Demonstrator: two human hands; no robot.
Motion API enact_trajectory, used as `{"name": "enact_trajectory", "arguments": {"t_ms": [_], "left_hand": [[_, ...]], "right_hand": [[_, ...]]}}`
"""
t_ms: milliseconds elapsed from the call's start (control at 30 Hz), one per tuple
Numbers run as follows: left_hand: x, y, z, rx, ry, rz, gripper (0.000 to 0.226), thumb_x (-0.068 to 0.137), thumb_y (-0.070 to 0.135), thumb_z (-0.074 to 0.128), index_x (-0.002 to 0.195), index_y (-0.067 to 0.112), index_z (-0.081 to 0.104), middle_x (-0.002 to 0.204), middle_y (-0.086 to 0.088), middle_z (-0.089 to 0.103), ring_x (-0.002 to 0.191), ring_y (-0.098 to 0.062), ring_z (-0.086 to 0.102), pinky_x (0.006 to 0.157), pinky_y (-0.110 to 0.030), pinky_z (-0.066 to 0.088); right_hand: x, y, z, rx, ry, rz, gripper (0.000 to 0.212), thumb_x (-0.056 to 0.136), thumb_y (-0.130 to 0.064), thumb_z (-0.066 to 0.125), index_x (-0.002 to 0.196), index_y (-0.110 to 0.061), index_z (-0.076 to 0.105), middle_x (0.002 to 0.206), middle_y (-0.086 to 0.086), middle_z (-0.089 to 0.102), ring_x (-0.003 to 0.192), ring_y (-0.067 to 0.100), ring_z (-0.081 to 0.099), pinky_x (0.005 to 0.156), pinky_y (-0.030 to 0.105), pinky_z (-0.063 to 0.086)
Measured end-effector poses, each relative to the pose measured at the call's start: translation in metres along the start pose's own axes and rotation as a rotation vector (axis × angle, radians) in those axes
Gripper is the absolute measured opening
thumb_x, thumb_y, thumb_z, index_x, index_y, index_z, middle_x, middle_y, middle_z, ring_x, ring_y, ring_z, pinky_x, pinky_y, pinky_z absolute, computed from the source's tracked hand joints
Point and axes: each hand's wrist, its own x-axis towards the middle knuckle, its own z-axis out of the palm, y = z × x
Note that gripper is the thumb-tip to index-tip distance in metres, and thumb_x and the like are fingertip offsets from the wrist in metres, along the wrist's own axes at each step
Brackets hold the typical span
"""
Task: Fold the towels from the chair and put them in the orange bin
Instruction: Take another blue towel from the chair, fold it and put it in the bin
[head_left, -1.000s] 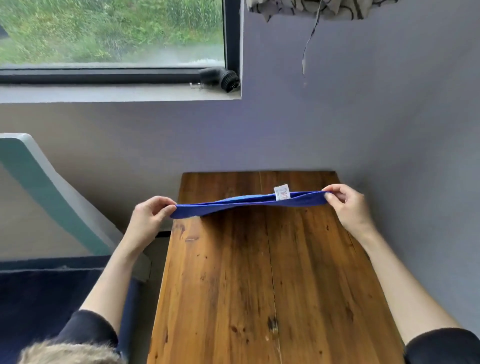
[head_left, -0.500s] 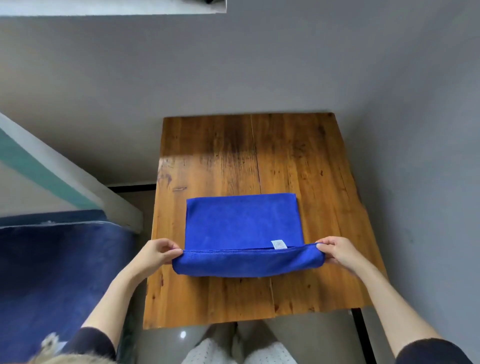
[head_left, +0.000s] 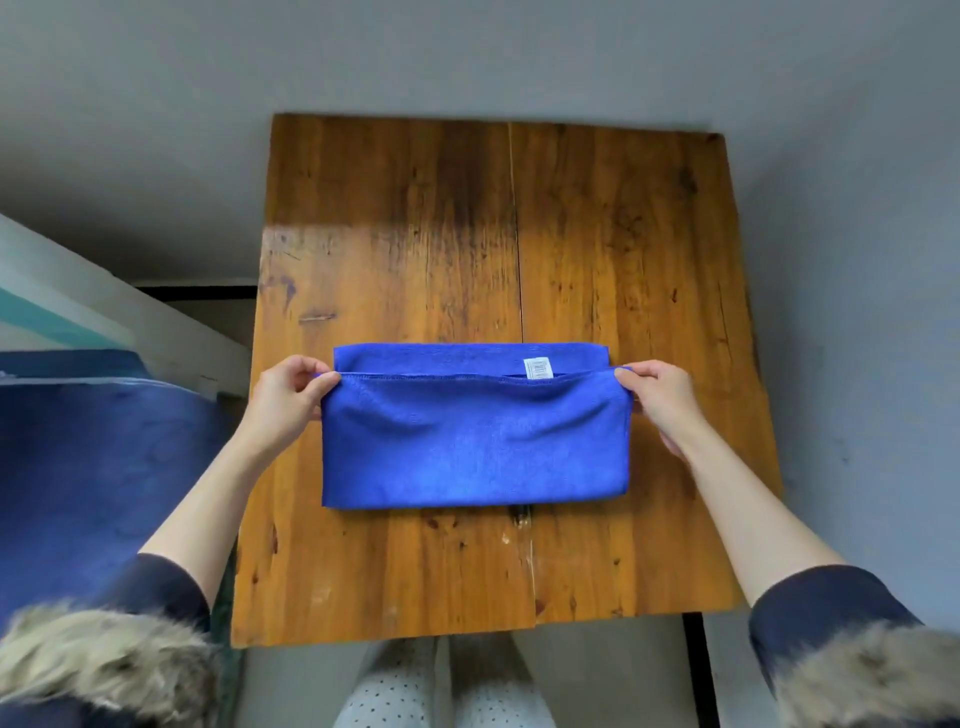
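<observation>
Blue towel (head_left: 475, 441) folded double on table (head_left: 623, 234), white tag (head_left: 537, 368) showing.

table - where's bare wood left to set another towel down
Bare wood on the wooden table: the far half beyond the blue towel, and a strip between it and the near edge. Crowded at the towel's ends, where the left hand and right hand pinch its corners.

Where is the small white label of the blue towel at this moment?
In the head view the white label sits at the far edge of the blue towel, right of the middle, closer to the right hand than the left hand.
</observation>
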Motion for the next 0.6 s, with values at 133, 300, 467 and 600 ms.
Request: {"name": "enact_trajectory", "arguments": {"t_ms": [133,300,467,600], "left_hand": [[0.026,-0.010,0.006,0.003,0.021,0.007,0.010,0.092,0.019,0.057,0.093,0.009,0.059,0.085,-0.006,0.061,0.071,-0.019,0.056,0.069,-0.028,0.053],[0.042,-0.015,0.012,0.036,0.040,0.041,0.010,0.092,0.020,0.056,0.094,0.010,0.058,0.083,-0.005,0.060,0.075,-0.023,0.055,0.072,-0.040,0.050],[0.048,-0.016,0.018,0.052,0.106,0.090,0.006,0.092,0.017,0.054,0.090,0.012,0.057,0.079,-0.001,0.056,0.074,-0.019,0.050,0.070,-0.030,0.041],[0.049,-0.017,0.022,0.089,0.143,0.094,0.005,0.092,0.017,0.054,0.091,0.013,0.057,0.087,-0.004,0.059,0.077,-0.018,0.051,0.071,-0.028,0.038]], "right_hand": [[0.021,0.000,0.010,-0.018,0.054,-0.036,0.016,0.091,-0.012,0.057,0.104,-0.004,0.064,0.089,0.002,0.063,0.081,0.012,0.057,0.065,0.016,0.043],[0.029,0.005,0.022,-0.032,0.097,-0.108,0.014,0.095,-0.013,0.051,0.104,-0.007,0.060,0.095,0.006,0.062,0.085,0.015,0.056,0.065,0.017,0.043],[0.032,0.004,0.029,-0.026,0.158,-0.166,0.009,0.096,-0.013,0.047,0.101,-0.012,0.054,0.098,0.007,0.059,0.088,0.016,0.054,0.071,0.022,0.043],[0.037,0.003,0.034,-0.056,0.172,-0.173,0.008,0.096,-0.013,0.047,0.101,-0.012,0.054,0.100,0.008,0.058,0.088,0.016,0.054,0.075,0.027,0.042]]}}
